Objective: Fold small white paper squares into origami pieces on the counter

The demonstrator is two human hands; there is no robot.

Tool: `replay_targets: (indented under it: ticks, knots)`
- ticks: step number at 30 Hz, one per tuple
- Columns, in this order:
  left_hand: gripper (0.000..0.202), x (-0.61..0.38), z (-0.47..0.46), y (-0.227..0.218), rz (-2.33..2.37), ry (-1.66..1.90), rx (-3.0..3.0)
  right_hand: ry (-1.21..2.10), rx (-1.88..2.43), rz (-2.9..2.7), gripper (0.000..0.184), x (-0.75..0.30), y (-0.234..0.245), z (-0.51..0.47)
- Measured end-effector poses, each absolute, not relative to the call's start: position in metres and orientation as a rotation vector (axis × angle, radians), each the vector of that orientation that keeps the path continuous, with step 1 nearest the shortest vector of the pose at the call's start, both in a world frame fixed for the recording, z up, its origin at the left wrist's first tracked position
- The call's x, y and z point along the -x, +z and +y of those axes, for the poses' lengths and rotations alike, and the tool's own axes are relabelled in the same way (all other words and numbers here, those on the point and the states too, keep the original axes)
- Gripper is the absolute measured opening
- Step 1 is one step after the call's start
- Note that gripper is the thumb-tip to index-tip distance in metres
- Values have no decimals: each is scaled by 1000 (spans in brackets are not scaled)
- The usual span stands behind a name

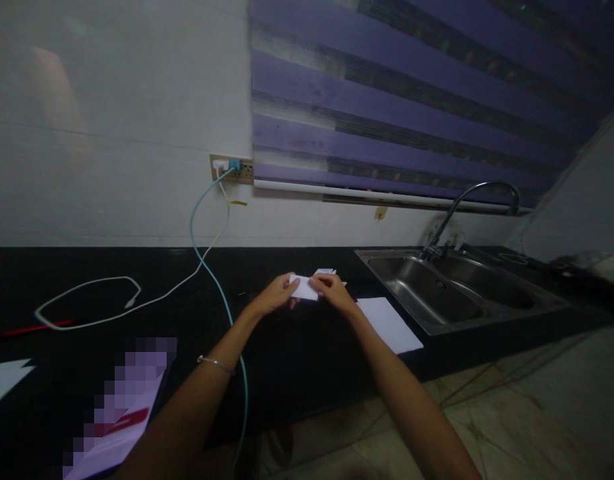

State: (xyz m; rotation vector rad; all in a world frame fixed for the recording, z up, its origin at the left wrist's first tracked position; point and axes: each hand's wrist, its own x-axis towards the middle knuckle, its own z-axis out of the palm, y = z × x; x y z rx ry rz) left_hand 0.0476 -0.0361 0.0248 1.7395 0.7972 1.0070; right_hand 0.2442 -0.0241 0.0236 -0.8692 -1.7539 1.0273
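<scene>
A small white piece of paper (305,289), perhaps folded, is held up over the black counter between my two hands. My left hand (278,293) pinches its left end, thumb on top and fingers beneath. At its right end, my right hand (333,291) grips the edge with thumb and fingertips. Just behind the right hand lie more small white paper pieces (325,271), partly covered by it. A larger white paper sheet (389,325) rests flat on the counter beside my right forearm.
A double steel sink (427,287) with a curved faucet (457,207) is at the right. From the wall socket (244,171), a teal cable (219,290) and a white cable (174,288) run across the counter. A lit screen (131,407), a red pen-like stick (24,329) and white paper (4,380) lie left.
</scene>
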Motion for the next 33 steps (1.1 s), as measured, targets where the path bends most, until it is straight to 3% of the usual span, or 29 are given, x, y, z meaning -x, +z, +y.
replay_targets:
  ticks: [14, 33]
  knots:
    - [40, -48, -43, 28, 848, 963, -1756, 823, 882, -1829, 41, -245, 25, -23]
    - [37, -48, -41, 23, 821, 910, -1972, 909, 791, -2026, 40, -248, 25, -29]
